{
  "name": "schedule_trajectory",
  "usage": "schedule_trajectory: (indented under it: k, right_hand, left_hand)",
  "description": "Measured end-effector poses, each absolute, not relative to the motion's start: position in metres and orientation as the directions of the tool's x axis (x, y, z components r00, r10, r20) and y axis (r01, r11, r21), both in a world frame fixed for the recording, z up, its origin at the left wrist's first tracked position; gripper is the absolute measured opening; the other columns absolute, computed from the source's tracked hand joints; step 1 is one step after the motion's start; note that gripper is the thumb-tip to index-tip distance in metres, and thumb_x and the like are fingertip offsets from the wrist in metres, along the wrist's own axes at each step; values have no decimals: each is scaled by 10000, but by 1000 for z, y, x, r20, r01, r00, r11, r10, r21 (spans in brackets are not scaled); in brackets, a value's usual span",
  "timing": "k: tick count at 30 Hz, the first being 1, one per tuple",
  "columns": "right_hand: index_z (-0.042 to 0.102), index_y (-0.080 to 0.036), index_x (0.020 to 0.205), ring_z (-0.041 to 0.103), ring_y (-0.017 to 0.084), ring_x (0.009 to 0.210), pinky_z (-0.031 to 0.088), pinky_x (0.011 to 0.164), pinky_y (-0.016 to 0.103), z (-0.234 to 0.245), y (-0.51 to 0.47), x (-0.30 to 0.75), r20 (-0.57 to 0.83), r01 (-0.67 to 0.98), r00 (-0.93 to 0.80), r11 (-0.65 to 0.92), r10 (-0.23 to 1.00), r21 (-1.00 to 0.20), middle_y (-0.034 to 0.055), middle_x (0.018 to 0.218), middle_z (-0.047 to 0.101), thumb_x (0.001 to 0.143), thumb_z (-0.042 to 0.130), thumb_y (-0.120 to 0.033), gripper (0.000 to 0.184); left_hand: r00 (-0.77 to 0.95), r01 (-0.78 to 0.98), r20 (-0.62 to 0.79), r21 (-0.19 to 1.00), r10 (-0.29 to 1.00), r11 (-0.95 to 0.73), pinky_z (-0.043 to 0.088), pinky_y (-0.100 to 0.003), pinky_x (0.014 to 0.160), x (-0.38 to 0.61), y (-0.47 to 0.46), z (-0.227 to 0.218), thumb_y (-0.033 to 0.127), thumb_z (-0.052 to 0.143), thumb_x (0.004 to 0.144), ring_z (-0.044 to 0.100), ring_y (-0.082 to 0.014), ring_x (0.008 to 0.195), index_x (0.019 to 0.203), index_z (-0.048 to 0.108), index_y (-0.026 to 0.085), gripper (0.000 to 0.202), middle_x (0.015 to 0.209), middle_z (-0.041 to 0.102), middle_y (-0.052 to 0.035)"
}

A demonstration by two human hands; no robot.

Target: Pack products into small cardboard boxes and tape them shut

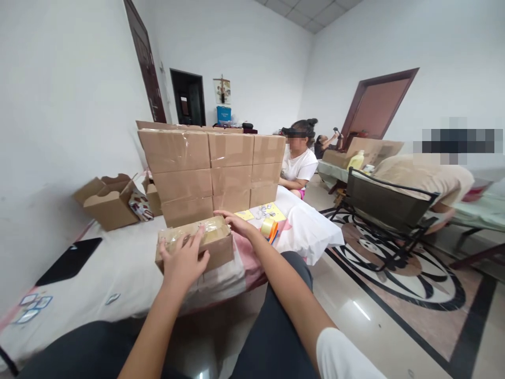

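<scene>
Head camera view shows one brown cardboard box (219, 253) on the white cloth (134, 252), near to the front edge and just before a stack of similar boxes (232, 152). Whether the box and the stack touch each other, I cannot tell. On the top of the box there is clear tape, which looks wrinkled and shiny.

The left hand (182, 258) lies over the near side and top of this box, with its fingers spread wide apart. The right hand (239, 225) is at the right end of the box, and its fingers reach over the far corner of the top; they are partly hidden, so I cannot tell if they grip or only rest.

The front of the stack has three columns and three rows. To the right of the right hand lies a tape roll (268, 228), with something orange and blue beside it, close to a yellow printed area of the covering. On the left stand an open carton (112, 205) with raised flaps and, nearer, a flat black object (71, 259).

Beyond the stack, on the right, sits a person in a white shirt (303, 166). Farther right there is a dark chair (389, 202).
</scene>
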State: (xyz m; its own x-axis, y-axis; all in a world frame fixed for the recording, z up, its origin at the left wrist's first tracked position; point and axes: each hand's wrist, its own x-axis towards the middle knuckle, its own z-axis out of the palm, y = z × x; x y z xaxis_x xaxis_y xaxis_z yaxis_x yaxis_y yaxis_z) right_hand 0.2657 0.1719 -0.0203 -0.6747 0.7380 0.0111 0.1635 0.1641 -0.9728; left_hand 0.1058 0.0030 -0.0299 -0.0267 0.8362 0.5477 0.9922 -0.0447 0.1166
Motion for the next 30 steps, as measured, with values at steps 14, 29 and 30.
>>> schedule_trajectory:
  k: [14, 29, 30]
  right_hand:
    - [624, -268, 1238, 567, 139, 969, 450, 731, 204, -5, 177, 283, 70, 87, -852, 272, 519, -958, 19, 1308, 592, 677, 582, -115, 583]
    - [572, -224, 1302, 556, 162, 1102, 482, 793, 210, 0, 167, 281, 95, 139, -867, 419, 490, -897, 36, 1364, 548, 660, 515, -41, 671]
    - [579, -213, 1291, 563, 161, 1085, 488, 778, 206, -3, 170, 280, 118, 135, -860, 444, 496, -886, 42, 1352, 560, 657, 516, -36, 661]
  left_hand:
    - [-23, 992, 523, 121, 852, -47, -18, -653, 1149, 102, -1, -39, 323, 430, 910, 461, -319, 1322, 1485, 412, 222, 584, 1289, 675, -127]
    - [-1, 991, 533, 115, 846, -71, -13, -655, 1140, 99, -1, -42, 322, 428, 905, 487, -317, 1282, 1456, 443, 202, 564, 1261, 681, -129]
    - [-2, 991, 532, 116, 847, -70, -14, -654, 1141, 99, -1, -42, 321, 430, 904, 488, -317, 1281, 1456, 443, 202, 566, 1261, 681, -132]
